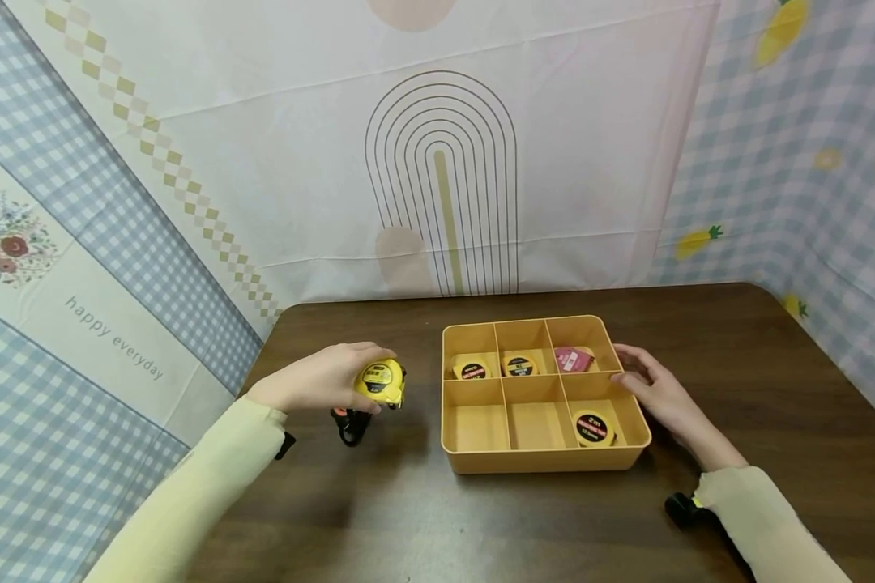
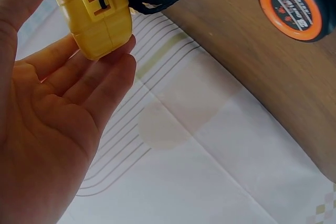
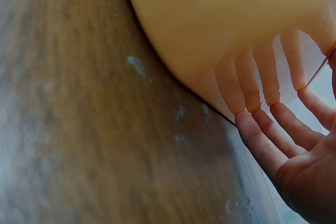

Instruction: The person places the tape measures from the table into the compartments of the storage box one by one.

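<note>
My left hand [image 1: 321, 376] holds a yellow tape measure [image 1: 381, 380] above the table, left of a tan six-compartment box [image 1: 547, 462]. In the left wrist view a black cord hangs from the tape measure's case [image 2: 100, 24], gripped between thumb and fingers. My right hand [image 1: 659, 397] grips the box's right wall, thumb at the rim and fingertips against the outside. Yellow tape measures lie in the back left [image 1: 472, 369], back middle [image 1: 520, 366] and front right [image 1: 593, 429] compartments. A magenta tape measure [image 1: 574, 359] lies back right.
A black and orange tape measure [image 2: 291, 9] sits on the dark wooden table [image 1: 379, 518], partly hidden below my left hand in the head view. Printed cloth [image 1: 299, 146] hangs behind the table's back edge and along both sides.
</note>
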Demonstrator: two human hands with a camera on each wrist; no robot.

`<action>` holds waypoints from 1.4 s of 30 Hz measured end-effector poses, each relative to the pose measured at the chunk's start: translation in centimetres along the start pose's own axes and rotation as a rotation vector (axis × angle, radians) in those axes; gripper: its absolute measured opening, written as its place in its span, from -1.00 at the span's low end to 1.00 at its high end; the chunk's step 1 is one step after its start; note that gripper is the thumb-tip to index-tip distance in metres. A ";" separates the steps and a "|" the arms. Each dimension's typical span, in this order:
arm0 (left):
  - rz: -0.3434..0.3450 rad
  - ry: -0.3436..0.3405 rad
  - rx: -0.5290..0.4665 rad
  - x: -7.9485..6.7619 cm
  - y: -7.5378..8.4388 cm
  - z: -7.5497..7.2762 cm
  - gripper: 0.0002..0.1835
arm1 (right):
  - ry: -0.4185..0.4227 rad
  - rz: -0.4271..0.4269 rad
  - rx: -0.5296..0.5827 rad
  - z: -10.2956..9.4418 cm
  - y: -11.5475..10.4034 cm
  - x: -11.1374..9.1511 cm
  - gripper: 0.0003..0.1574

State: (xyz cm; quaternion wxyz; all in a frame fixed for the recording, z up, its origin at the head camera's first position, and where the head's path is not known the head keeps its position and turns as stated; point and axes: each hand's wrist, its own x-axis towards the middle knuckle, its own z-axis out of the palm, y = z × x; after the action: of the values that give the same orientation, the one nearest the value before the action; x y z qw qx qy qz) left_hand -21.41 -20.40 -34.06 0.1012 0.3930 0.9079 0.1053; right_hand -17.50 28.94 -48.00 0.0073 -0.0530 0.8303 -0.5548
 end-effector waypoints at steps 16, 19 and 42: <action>0.053 0.015 -0.009 1.8 1.5 -0.8 -0.22 | 0.002 -0.001 -0.004 -0.1 0.0 0.0 -0.27; 0.069 0.018 -0.002 2.2 1.7 -0.8 -0.22 | 0.008 -0.008 -0.004 0.0 0.0 0.0 -0.27; 0.116 0.030 -0.009 4.7 3.0 -0.6 -0.23 | 0.000 -0.052 0.010 0.0 -0.3 -0.3 -0.33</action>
State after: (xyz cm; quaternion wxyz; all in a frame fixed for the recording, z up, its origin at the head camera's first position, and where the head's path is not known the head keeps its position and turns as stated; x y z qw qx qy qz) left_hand -22.64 -14.98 -33.13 0.0832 0.4428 0.8845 0.1210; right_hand -17.19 28.84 -47.72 -0.0070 -0.0746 0.8258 -0.5589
